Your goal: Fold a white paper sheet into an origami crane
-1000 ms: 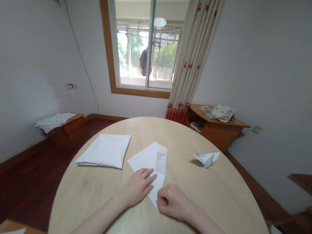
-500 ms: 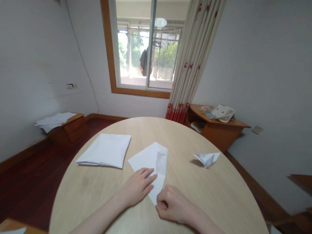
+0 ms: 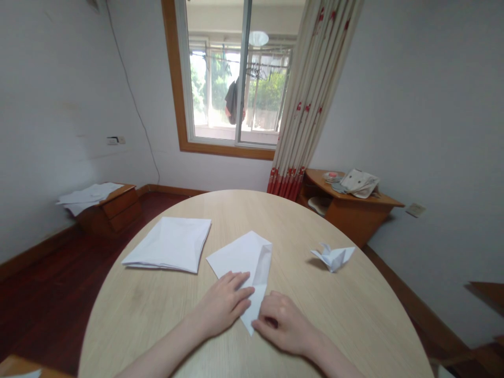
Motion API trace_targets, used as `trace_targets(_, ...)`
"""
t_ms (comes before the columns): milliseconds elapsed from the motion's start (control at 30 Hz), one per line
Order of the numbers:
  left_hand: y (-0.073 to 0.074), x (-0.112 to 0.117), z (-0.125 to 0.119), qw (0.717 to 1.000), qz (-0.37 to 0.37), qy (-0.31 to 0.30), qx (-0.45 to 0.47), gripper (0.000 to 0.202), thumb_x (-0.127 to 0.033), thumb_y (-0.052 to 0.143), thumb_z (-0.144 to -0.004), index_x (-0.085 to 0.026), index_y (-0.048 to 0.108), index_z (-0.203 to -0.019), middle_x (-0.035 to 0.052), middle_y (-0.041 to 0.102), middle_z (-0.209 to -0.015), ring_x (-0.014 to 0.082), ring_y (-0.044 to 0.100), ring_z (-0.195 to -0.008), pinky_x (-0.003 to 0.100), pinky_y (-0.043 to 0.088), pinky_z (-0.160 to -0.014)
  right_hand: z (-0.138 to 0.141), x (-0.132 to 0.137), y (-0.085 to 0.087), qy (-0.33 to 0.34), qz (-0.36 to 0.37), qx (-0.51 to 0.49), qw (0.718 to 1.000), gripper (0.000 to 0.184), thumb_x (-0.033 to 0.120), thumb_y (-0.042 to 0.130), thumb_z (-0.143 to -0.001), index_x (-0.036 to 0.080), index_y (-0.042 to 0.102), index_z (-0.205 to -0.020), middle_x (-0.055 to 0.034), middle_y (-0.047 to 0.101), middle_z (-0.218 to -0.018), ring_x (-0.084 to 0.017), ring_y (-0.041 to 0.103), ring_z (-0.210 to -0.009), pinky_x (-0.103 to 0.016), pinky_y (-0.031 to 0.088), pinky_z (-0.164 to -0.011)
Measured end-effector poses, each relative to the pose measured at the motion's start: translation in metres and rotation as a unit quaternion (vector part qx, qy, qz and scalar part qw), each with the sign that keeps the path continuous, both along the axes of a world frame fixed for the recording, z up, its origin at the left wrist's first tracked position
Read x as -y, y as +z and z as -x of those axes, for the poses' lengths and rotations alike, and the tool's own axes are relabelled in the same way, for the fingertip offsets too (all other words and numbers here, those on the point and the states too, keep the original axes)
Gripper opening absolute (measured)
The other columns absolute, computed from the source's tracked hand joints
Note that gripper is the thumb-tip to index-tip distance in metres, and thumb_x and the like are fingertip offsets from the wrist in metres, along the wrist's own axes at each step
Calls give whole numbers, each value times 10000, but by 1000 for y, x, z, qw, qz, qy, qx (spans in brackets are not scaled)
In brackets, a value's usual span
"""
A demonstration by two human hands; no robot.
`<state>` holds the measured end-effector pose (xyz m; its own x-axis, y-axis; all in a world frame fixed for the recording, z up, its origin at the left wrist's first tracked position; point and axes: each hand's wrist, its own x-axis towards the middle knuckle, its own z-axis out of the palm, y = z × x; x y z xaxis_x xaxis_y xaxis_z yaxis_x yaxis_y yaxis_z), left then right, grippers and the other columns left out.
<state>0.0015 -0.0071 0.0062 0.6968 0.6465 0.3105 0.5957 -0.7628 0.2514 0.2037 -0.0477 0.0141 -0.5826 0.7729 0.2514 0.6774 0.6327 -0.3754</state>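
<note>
A partly folded sheet of white paper [image 3: 239,253] lies on the round table in front of me, its narrow corner pointing toward me. Along its right side a folded flap [image 3: 262,268] stands slightly raised at the far end. My left hand [image 3: 226,302] rests flat across the sheet's lower left part, fingers spread and pressing it down. At the sheet's lower right edge is my right hand [image 3: 285,323], fingers curled and thumb against the paper near the corner. The curled fingertips are partly hidden. Farther right sits a folded paper crane [image 3: 333,257].
A stack of white paper squares [image 3: 169,244] lies at the left on the pale round table [image 3: 137,325]. Beyond the table stand a wooden cabinet with papers [image 3: 122,207] on the left and a corner desk with a cloth bag [image 3: 358,184] on the right.
My right hand has slid a little up and right along the paper's edge. The folded flap's upper part looks narrower and more raised. My left hand stays nearly in place.
</note>
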Motion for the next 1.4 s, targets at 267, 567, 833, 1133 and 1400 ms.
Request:
trace_targets(267, 14, 18, -11, 985, 145, 10, 97, 272, -199, 501, -897, -178, 475, -1167, 132, 481, -1337, 234, 516, -1205, 390, 457, -995, -14, -9, 10, -26, -81, -61, 995, 268, 244, 387, -969, 182, 598, -816, -48, 642, -793, -176, 536, -764, -302, 389, -712)
trace_targets(567, 20, 23, -15, 983, 178, -17, 41, 641, -308, 741, -708, -185, 429, -1255, 113, 518, -1297, 283, 500, -1183, 446, 432, -1002, -32, -18, 10, -25, -116, -56, 991, 512, -20, 417, -704, 204, 570, -1138, -99, 580, -1102, -240, 507, -1038, -412, 428, -875)
trace_targets(833, 17, 22, -12, 992, 111, -53, 11, 460, -203, 606, -753, -145, 540, -1204, 125, 538, -1317, 281, 466, -1245, 409, 400, -1055, -44, -25, 3, -55, -51, -2, 997, 374, 77, 489, -805, 237, 639, -1108, -96, 548, -1310, -258, 471, -1215, -490, 381, -1003)
trace_targets(1133, 15, 21, -9, 994, 85, -65, -16, 721, -105, 506, -632, -109, 421, -1348, 149, 578, -1294, 290, 458, -1282, 420, 393, -1071, -45, -25, 5, -77, 132, 59, 986, 520, 223, 498, -884, 263, 431, -1398, -72, 300, -1519, -220, 248, -1409, -506, 159, -1154)
trace_targets(1400, 13, 16, -8, 996, 68, -51, 5, 559, -127, 502, -775, -144, 435, -1330, 114, 594, -1289, 259, 566, -1172, 445, 420, -1041, -43, -23, 9, -64, 189, 87, 976, 584, 427, 473, -934, 265, 280, -1461, -53, 148, -1553, -209, 91, -1442, -489, 56, -1168)
